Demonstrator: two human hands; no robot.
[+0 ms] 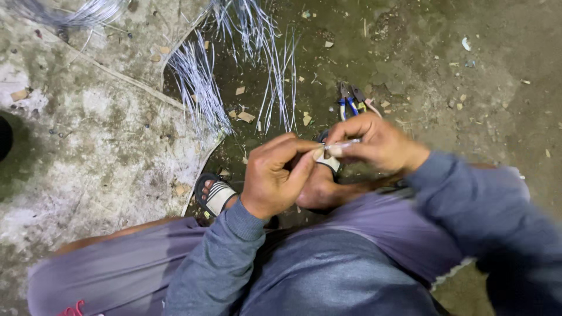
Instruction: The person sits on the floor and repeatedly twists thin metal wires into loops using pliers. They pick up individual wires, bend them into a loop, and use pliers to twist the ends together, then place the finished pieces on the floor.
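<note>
While both hands (328, 158) pinch wire (344, 143), pliers (351, 100) lie beyond.

Dim light, motion-blurred right sleeve

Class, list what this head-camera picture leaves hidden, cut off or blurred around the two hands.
- Thin wire piece: mostly covered by fingers of the left hand and right hand.
- Right sleeve: motion-blurred.
- Pliers: lower handles hidden behind the right hand.
- Wire coil: cut off by the top edge.
</note>
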